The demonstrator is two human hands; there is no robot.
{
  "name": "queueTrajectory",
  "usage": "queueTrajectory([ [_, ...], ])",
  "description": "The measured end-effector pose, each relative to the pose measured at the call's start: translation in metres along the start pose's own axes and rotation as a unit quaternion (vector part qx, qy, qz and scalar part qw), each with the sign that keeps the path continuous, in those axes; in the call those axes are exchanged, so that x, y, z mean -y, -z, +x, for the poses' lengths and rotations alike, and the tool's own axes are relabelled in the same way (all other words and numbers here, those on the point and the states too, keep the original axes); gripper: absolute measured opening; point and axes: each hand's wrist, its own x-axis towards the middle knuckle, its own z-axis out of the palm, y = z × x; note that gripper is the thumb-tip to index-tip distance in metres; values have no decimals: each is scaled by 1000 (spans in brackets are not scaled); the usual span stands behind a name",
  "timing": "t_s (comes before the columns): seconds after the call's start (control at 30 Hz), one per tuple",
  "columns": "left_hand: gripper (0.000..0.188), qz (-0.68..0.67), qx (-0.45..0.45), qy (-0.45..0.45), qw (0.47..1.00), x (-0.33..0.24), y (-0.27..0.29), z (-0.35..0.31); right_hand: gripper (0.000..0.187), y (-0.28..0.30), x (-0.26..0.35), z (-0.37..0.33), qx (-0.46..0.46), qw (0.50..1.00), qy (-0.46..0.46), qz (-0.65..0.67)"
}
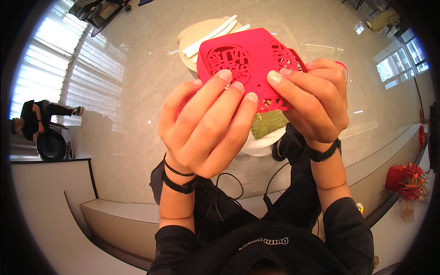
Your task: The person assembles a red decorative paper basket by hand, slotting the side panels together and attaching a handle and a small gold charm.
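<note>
Held up in front of me is a red cut-out paper or felt lantern [261, 50], folded into several panels with round openwork patterns. My left hand [206, 123] is closed on its lower left edge, fingers bent over the front. My right hand [316, 94] pinches the lower right part between thumb and fingers. A small hole shows in the red panel between the two hands. Red looped trim hangs along the lower edge. The far side of the lantern and its inside are mostly hidden.
Behind the lantern stands a small round table [185, 39] with white rods [217, 32] on it. A green cloth [268, 124] lies below the lantern. Dark cables [236, 185] hang near my legs. Red flowers [412, 183] stand at the right; a person [39, 121] sits at the far left.
</note>
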Motion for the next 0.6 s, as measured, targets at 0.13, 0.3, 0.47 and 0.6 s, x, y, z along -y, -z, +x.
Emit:
queueTrajectory([
  [0.13, 15, 53, -24, 8, 998, -3, -4, -5, 38, 1, 5, -1, 8, 1000, -7, 3],
  [0.3, 17, 29, -21, 37, 999, -4, -2, -11, 39, -4, 9, -2, 7, 1000, -15, 11],
  [0.47, 18, 50, 9, 32, 998, 16, -2, -17, 36, 1, 7, 11, 115, 992, -57, 7],
  [0.6, 30, 93, -12, 89, 992, 52, 3, -26, 31, -5, -1, 9, 99, 980, -159, 74],
])
